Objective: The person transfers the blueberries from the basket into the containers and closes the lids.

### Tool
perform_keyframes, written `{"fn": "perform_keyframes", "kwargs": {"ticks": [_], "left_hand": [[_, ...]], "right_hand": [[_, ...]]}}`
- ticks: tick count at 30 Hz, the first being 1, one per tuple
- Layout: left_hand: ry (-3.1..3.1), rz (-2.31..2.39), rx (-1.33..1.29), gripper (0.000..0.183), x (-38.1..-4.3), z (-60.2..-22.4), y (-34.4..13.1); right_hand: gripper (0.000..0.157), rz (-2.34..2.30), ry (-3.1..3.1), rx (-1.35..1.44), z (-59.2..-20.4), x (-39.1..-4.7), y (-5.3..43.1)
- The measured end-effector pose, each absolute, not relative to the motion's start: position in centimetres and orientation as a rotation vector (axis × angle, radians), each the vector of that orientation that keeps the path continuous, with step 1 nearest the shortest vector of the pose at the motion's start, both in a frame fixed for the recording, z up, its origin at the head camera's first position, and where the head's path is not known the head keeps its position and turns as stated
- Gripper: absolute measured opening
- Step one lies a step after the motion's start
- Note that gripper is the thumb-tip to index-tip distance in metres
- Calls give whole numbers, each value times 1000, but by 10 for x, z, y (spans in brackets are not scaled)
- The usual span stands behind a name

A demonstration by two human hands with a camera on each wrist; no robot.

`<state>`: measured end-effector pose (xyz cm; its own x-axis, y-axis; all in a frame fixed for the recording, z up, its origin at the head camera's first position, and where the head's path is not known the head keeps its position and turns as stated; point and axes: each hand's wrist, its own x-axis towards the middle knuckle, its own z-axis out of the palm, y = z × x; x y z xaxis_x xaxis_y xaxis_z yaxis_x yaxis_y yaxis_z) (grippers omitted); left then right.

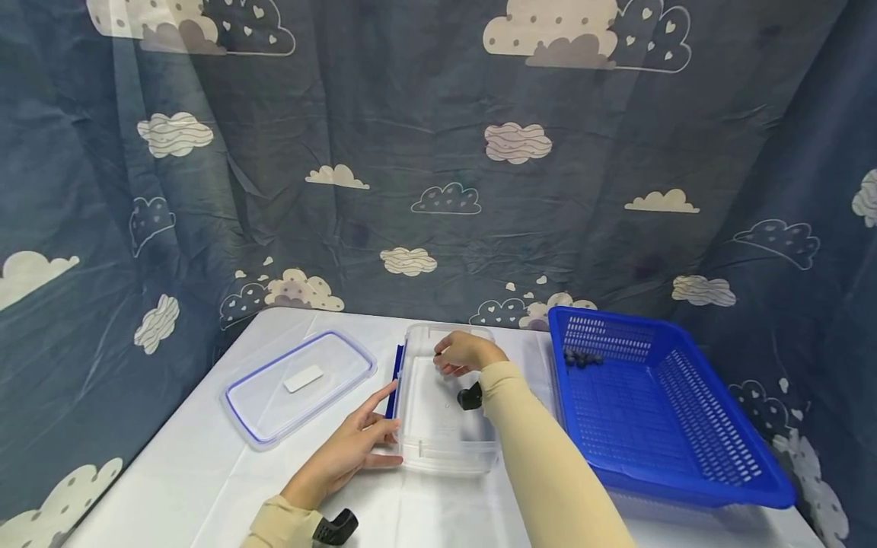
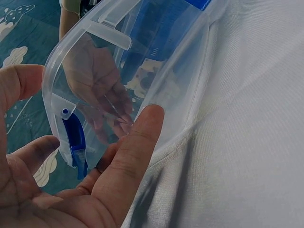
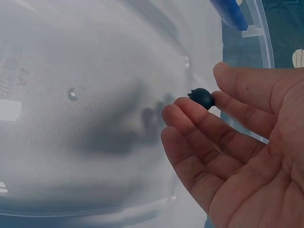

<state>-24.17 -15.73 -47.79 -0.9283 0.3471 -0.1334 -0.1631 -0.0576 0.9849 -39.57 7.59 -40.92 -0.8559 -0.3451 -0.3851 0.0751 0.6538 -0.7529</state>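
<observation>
My right hand [image 1: 466,353] is inside a clear plastic box [image 1: 448,457], above its bottom. Between its fingertips it holds a small, dark, round blueberry [image 3: 202,98] with a little crown on one side. The box stands lidless, a blue latch [image 2: 74,137] hanging down its left side. Spread against that same side are the fingers of my left hand [image 1: 352,445], the thumb [image 2: 147,121] touching the box wall low down. Under the right hand, a shadow falls across the box bottom.
Right of the box, a blue plastic basket [image 1: 633,441] holds several dark berries [image 1: 582,358] near its far left corner. A clear lid [image 1: 274,415] with a blue seal lies on the white table [image 1: 171,487] at left, a white label [image 1: 304,378] on it. Behind hangs a cloud-patterned curtain [image 1: 411,99].
</observation>
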Motion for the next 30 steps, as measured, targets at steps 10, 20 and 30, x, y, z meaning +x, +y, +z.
{"fn": "perform_keyframes", "kwargs": {"ticks": [10,20,30], "left_hand": [[1894,2049,210,75,-244,-475,-152],[1908,2041,207,75,-243,-476,-154],[1914,2037,200,76,-240,-478,-155]], "right_hand": [[50,-1087,2409,-277,-397,-397,87],[47,-1060,2451,-352,-373,-404,104],[49,-1101,2455,-370,-360,-407,136]]}}
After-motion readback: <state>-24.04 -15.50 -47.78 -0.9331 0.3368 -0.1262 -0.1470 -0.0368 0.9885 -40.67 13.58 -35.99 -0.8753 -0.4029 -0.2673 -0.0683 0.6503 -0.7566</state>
